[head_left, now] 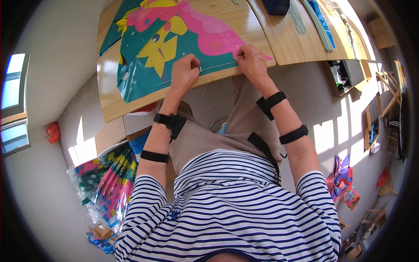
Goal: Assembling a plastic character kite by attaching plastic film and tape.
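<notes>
A printed kite sheet [185,43] in green, pink and yellow lies on the wooden table in front of me. Along its near edge runs a thin pale rod [219,67]. My left hand [185,73] is closed over this rod, thumb and fingers pinched together near its middle. Farther right, my right hand [252,64] pinches the rod's right part by the pink corner of the sheet. Both sets of fingertips partly hide what they grip. To the left of my left hand, the rod continues across the green fabric.
Bundles of pale thin rods [322,32] and a dark pouch [276,6] lie on the adjoining tabletop at the right. Left of my legs is a pile of folded kites in clear plastic [109,183]. An open box [342,78] stands below the table on the right.
</notes>
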`<state>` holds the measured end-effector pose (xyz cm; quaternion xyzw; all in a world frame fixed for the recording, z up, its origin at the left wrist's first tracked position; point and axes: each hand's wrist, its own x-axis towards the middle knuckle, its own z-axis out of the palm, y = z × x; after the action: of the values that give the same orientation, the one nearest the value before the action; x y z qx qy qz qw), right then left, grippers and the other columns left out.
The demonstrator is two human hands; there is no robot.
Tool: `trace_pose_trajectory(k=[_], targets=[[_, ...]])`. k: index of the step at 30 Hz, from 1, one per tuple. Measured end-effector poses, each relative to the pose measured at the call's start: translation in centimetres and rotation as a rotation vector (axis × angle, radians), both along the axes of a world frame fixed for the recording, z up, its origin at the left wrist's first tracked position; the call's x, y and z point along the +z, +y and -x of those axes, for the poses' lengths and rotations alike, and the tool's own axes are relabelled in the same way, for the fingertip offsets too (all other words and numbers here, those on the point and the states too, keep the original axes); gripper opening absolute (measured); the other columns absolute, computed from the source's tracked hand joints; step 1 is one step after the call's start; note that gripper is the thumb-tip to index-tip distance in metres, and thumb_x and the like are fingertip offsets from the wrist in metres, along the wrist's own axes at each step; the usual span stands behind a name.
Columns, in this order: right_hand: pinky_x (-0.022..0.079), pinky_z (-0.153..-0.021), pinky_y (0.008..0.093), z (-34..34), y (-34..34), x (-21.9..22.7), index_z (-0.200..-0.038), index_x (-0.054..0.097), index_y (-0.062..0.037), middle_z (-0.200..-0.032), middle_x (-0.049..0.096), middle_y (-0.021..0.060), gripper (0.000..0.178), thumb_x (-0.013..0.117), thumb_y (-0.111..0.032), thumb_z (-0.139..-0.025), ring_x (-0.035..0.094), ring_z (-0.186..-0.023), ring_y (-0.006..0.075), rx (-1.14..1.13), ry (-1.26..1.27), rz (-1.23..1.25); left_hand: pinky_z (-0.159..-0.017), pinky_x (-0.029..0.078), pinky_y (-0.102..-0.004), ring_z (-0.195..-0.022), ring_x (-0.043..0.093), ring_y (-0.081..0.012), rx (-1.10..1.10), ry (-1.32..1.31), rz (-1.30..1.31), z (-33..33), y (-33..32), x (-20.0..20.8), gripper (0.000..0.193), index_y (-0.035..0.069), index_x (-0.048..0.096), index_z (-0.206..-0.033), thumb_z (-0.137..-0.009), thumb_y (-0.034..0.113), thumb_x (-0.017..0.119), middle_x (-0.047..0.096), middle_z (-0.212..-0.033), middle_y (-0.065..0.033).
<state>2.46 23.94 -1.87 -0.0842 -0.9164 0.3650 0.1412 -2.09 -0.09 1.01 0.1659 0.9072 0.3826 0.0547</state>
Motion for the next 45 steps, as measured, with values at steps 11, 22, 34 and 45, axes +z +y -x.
trace_pose_trajectory(k=[11, 22, 34, 45], targets=[[0.050, -0.076, 0.0437, 0.0, 0.0, 0.0, -0.085, 0.066, -0.0037, -0.086, 0.067, 0.0146, 0.014, 0.074, -0.013, -0.078, 0.065, -0.087, 0.0343, -0.010, 0.014, -0.009, -0.068, 0.052, -0.0330, -0.073, 0.066, -0.0220, -0.079, 0.103, -0.004, -0.6, 0.4, 0.0, 0.017, -0.001, 0.063, -0.090, -0.073, -0.004, 0.061, 0.066, -0.079, -0.0127], [0.051, -0.076, 0.0453, -0.1, -0.1, 0.3, -0.087, 0.067, -0.0054, -0.090, 0.067, 0.0150, 0.013, 0.073, -0.013, -0.078, 0.065, -0.088, 0.0360, 0.000, -0.007, -0.013, -0.069, 0.052, -0.0317, -0.073, 0.066, -0.0205, -0.049, 0.080, -0.033, -0.6, 0.3, -0.4, 0.017, -0.001, 0.063, -0.090, -0.073, -0.003, 0.062, 0.065, -0.078, -0.0113], [0.050, -0.076, 0.0456, -0.3, 0.0, 0.3, -0.085, 0.066, -0.0056, -0.089, 0.067, 0.0153, 0.013, 0.074, -0.014, -0.078, 0.065, -0.087, 0.0362, 0.000, 0.019, -0.026, -0.069, 0.051, -0.0320, -0.073, 0.064, -0.0211, -0.054, 0.090, 0.006, -1.0, 0.6, -0.4, 0.016, -0.001, 0.062, -0.089, -0.074, -0.004, 0.063, 0.065, -0.079, -0.0109], [0.052, -0.074, 0.0454, -0.2, -0.5, 0.5, -0.084, 0.067, -0.0038, -0.088, 0.068, 0.0154, 0.010, 0.069, -0.011, -0.079, 0.066, -0.085, 0.0366, -0.033, 0.029, 0.032, -0.068, 0.050, -0.0410, -0.076, 0.063, -0.0324, -0.059, 0.055, -0.049, -1.1, 0.6, 0.1, 0.014, 0.000, 0.060, -0.086, -0.073, -0.003, 0.058, 0.062, -0.081, -0.0163]])
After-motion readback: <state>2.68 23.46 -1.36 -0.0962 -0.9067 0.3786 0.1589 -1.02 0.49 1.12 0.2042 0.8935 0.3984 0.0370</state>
